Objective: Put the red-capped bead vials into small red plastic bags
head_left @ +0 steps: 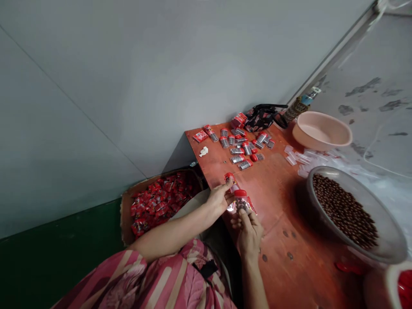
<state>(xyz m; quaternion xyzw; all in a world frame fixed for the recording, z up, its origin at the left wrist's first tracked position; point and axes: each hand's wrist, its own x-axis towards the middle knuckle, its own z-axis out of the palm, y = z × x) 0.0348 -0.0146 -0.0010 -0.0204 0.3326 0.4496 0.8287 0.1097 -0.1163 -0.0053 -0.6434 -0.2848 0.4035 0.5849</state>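
Observation:
Above the near edge of the red-brown table (277,206), both my hands are close together. The fingers of my left hand (219,199) pinch a red and clear plastic packet (231,177). My right hand (250,231) grips a small clear jar (240,200) with a red lid and dark brown balls inside. The jar lies over the packet's shiny film; whether it is inside or only against it I cannot tell. Farther back on the table, several similar filled jars (246,148) lie and stand in a loose group.
A carton (127,214) of red packets stands on the floor at left. On the table's right are a grey basin (391,231) of brown balls, clear tubes (302,158), a pink basin (322,143) and a tub (375,285) of red pieces. A floral bag (260,116) lies by the wall.

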